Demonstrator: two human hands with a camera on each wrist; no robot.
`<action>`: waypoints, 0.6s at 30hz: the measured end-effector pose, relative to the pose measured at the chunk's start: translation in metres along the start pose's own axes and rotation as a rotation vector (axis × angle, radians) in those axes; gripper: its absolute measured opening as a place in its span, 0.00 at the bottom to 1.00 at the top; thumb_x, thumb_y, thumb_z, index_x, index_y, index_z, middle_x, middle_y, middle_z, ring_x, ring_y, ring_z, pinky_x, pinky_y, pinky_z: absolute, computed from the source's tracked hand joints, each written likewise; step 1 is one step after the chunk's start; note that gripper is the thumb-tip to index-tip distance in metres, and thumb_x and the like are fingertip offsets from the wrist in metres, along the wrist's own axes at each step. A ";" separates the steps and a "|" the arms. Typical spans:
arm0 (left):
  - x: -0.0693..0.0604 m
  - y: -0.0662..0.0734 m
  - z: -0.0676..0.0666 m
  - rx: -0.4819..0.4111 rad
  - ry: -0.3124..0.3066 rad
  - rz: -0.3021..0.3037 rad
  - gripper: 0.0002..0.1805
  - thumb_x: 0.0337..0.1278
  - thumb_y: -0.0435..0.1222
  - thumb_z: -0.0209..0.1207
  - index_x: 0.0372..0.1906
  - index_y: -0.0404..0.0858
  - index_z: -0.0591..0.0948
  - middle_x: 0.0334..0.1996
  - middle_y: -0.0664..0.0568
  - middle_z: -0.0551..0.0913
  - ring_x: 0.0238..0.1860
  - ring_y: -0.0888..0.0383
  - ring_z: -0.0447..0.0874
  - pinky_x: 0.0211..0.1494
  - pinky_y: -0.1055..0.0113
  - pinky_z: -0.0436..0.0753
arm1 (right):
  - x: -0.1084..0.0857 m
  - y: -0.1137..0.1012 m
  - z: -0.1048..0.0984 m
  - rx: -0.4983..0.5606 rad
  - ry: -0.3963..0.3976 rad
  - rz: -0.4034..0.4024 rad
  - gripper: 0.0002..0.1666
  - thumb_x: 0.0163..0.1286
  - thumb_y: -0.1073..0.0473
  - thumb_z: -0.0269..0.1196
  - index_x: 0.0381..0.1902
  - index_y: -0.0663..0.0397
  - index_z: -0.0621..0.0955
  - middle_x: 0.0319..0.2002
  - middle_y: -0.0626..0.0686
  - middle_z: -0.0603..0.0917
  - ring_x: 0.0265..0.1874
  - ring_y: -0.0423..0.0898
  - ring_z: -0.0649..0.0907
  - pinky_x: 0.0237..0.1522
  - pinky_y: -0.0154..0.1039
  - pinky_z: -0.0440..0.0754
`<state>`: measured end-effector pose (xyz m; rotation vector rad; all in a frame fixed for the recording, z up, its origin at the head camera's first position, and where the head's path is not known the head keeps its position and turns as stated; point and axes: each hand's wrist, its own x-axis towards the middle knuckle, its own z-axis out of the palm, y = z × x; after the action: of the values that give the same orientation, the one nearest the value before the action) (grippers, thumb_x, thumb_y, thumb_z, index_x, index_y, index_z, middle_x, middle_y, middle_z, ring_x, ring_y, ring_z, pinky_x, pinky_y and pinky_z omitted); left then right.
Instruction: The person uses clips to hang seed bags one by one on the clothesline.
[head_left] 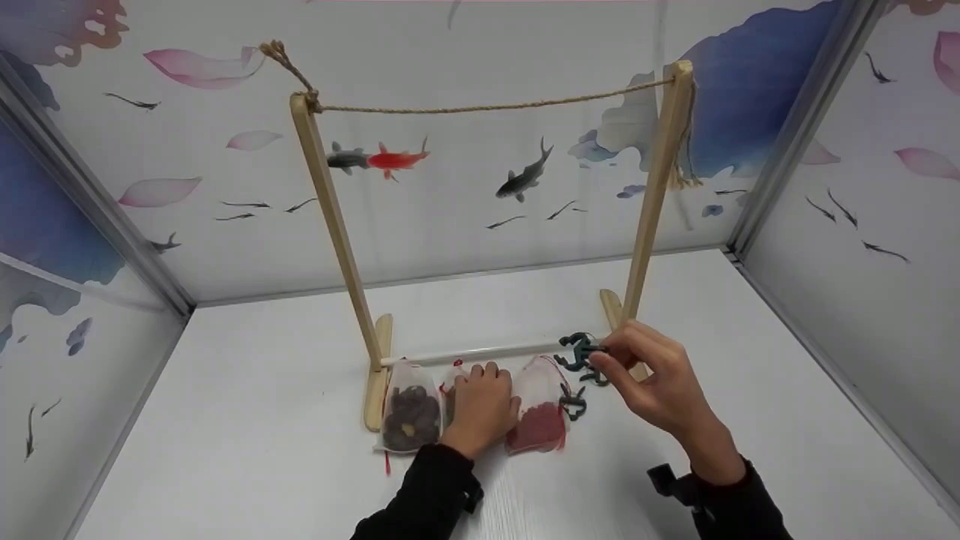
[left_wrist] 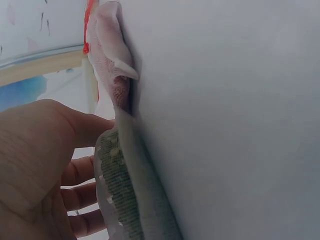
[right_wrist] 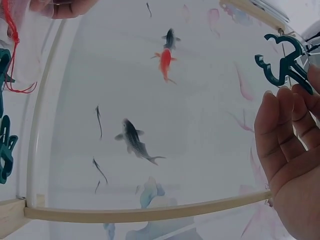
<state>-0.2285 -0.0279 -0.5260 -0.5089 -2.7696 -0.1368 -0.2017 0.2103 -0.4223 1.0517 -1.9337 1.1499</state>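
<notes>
Behind the bags point(head_left: 538, 429) runs a white rod point(head_left: 480, 352) (between posts point(head_left: 335, 217)).

Walled in L, R & back w/ white panels point(head_left: 457, 214). Printed w/ red fish point(head_left: 397, 160), dark fish point(head_left: 525, 178), pink petals point(head_left: 159, 192), blue-purple washes point(head_left: 765, 97). Joined at back corners by grey metal posts point(head_left: 805, 124). Based on white tabletop point(head_left: 247, 405), meeting back panel at thin grey strip point(head_left: 465, 274). Lit softly, w/ faint shadows nr front.
</notes>
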 end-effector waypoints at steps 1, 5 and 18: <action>0.000 0.000 0.000 0.002 0.000 -0.001 0.15 0.57 0.45 0.68 0.37 0.37 0.84 0.35 0.47 0.80 0.40 0.48 0.79 0.38 0.51 0.76 | 0.000 0.000 0.000 -0.001 -0.003 -0.003 0.06 0.71 0.60 0.67 0.36 0.57 0.83 0.29 0.47 0.79 0.24 0.38 0.77 0.27 0.27 0.77; 0.001 0.001 0.000 0.011 0.002 -0.008 0.13 0.57 0.44 0.67 0.35 0.37 0.84 0.34 0.47 0.80 0.40 0.48 0.79 0.38 0.51 0.76 | 0.000 -0.001 0.001 -0.005 -0.009 -0.007 0.03 0.69 0.63 0.69 0.36 0.55 0.83 0.29 0.46 0.79 0.24 0.38 0.77 0.27 0.27 0.76; 0.003 -0.005 -0.002 -0.078 0.016 0.021 0.09 0.64 0.41 0.65 0.34 0.38 0.84 0.34 0.48 0.84 0.39 0.49 0.81 0.39 0.51 0.78 | -0.004 0.000 -0.006 -0.043 -0.060 0.026 0.08 0.64 0.69 0.71 0.37 0.55 0.83 0.30 0.45 0.79 0.23 0.37 0.77 0.25 0.26 0.76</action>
<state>-0.2327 -0.0317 -0.5236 -0.5538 -2.7511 -0.2444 -0.1996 0.2173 -0.4228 1.0514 -2.0151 1.0971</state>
